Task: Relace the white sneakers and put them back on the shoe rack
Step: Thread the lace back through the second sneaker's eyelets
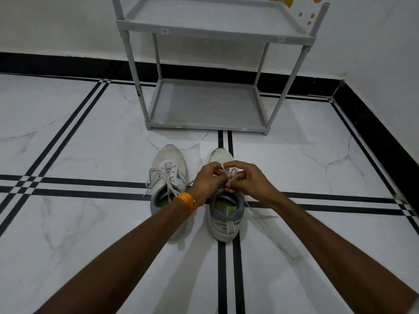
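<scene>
Two white sneakers stand side by side on the floor, toes toward the rack. The left sneaker (168, 168) has its laces threaded and hanging loose over its sides. Over the right sneaker (224, 214), my left hand (207, 179) and my right hand (243, 177) meet, each pinching part of its white lace (224, 169), which loops up between my fingers. My hands hide the right sneaker's tongue and eyelets. One lace end trails over the floor to the right of that shoe. The grey shoe rack (207, 126) stands just beyond the shoes, its shelves bare.
The floor is white marble tile with black inlay lines. A black skirting runs along the white walls behind and to the right of the rack. An orange thread band sits on my left wrist (187, 201).
</scene>
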{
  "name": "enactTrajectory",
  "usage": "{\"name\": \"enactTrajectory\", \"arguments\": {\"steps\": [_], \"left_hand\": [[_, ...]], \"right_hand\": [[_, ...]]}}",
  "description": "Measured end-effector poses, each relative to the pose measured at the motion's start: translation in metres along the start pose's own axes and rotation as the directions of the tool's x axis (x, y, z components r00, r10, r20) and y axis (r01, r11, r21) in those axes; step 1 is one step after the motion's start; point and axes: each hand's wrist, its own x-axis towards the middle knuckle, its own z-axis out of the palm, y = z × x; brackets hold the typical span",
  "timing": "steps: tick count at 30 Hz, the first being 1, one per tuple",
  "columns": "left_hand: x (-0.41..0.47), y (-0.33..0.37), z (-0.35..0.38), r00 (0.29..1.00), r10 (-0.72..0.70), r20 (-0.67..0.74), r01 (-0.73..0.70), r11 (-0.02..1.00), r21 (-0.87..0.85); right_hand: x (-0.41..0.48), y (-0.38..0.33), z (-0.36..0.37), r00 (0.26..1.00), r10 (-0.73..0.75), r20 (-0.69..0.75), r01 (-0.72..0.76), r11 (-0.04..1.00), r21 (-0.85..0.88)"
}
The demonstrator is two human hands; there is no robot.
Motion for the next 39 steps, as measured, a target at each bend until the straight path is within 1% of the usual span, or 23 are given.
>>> {"name": "enactTrajectory", "arguments": {"steps": [2, 4, 7, 9, 12, 14, 16, 19, 21, 23, 25, 30, 32, 33, 34, 36, 37, 38, 39], "left_hand": [[0.001, -0.002, -0.002, 1.000, 0.000, 0.021, 0.000, 1.000, -0.003], [0.000, -0.004, -0.002, 1.000, 0.023, -0.017, -0.022, 0.999, 0.043], [-0.004, -0.005, 0.003, 0.990, 0.108, -0.094, -0.100, 0.991, 0.092], [-0.007, -0.008, 0.005, 0.978, 0.174, -0.117, -0.162, 0.981, 0.106], [-0.008, -0.010, 0.002, 0.971, 0.215, -0.109, -0.201, 0.972, 0.125], [-0.008, -0.011, 0.001, 0.966, 0.240, -0.098, -0.224, 0.962, 0.155], [-0.010, -0.009, 0.003, 0.953, 0.278, -0.121, -0.248, 0.944, 0.216], [-0.016, -0.003, 0.011, 0.916, 0.342, -0.209, -0.271, 0.912, 0.308], [-0.020, -0.002, 0.016, 0.900, 0.342, -0.269, -0.251, 0.913, 0.321], [-0.021, -0.004, 0.017, 0.895, 0.335, -0.295, -0.232, 0.914, 0.333], [-0.019, -0.006, 0.013, 0.902, 0.352, -0.250, -0.249, 0.897, 0.365], [-0.014, -0.001, -0.007, 0.921, 0.390, 0.017, -0.352, 0.813, 0.464], [-0.013, 0.002, -0.009, 0.920, 0.385, 0.070, -0.364, 0.777, 0.513], [-0.012, 0.002, -0.008, 0.921, 0.379, 0.089, -0.361, 0.747, 0.557], [-0.010, 0.003, -0.008, 0.920, 0.376, 0.115, -0.361, 0.693, 0.624], [-0.008, 0.003, -0.006, 0.911, 0.367, 0.188, -0.367, 0.513, 0.776], [-0.007, 0.002, -0.005, 0.908, 0.366, 0.205, -0.363, 0.443, 0.820], [-0.006, 0.002, -0.005, 0.914, 0.362, 0.185, -0.341, 0.434, 0.834], [-0.007, 0.003, -0.004, 0.930, 0.343, 0.134, -0.298, 0.488, 0.820]], "right_hand": [[0.000, -0.001, 0.000, 1.000, -0.009, 0.014, 0.009, 1.000, -0.013], [-0.001, -0.002, 0.000, 1.000, -0.014, 0.016, 0.014, 1.000, -0.011], [-0.004, -0.002, 0.002, 1.000, -0.017, 0.001, 0.017, 1.000, 0.020], [-0.007, -0.002, 0.003, 1.000, -0.020, -0.012, 0.021, 0.999, 0.048], [-0.010, -0.004, 0.003, 1.000, -0.019, -0.006, 0.020, 0.998, 0.063], [-0.012, -0.004, 0.003, 1.000, 0.009, -0.010, -0.008, 0.996, 0.086], [-0.013, -0.003, 0.005, 0.998, 0.045, -0.045, -0.040, 0.994, 0.106], [-0.014, -0.002, 0.009, 0.993, 0.048, -0.106, -0.038, 0.995, 0.091], [-0.016, -0.002, 0.013, 0.989, 0.040, -0.139, -0.026, 0.995, 0.099], [-0.018, 0.001, 0.016, 0.984, 0.038, -0.175, -0.019, 0.994, 0.111], [-0.019, 0.002, 0.017, 0.979, 0.048, -0.199, -0.024, 0.993, 0.120], [-0.019, 0.002, 0.015, 0.975, 0.082, -0.206, -0.049, 0.986, 0.162], [-0.019, 0.002, 0.015, 0.975, 0.084, -0.205, -0.052, 0.986, 0.156], [-0.019, 0.001, 0.015, 0.974, 0.082, -0.209, -0.054, 0.989, 0.139], [-0.019, 0.000, 0.016, 0.972, 0.077, -0.224, -0.054, 0.993, 0.109], [-0.019, 0.001, 0.019, 0.957, 0.052, -0.287, -0.042, 0.998, 0.040], [-0.020, 0.004, 0.019, 0.944, 0.033, -0.328, -0.029, 0.999, 0.017], [-0.021, 0.007, 0.020, 0.930, 0.011, -0.367, -0.012, 1.000, 0.001], [-0.022, 0.011, 0.021, 0.916, -0.007, -0.401, 0.005, 1.000, -0.005]]}}
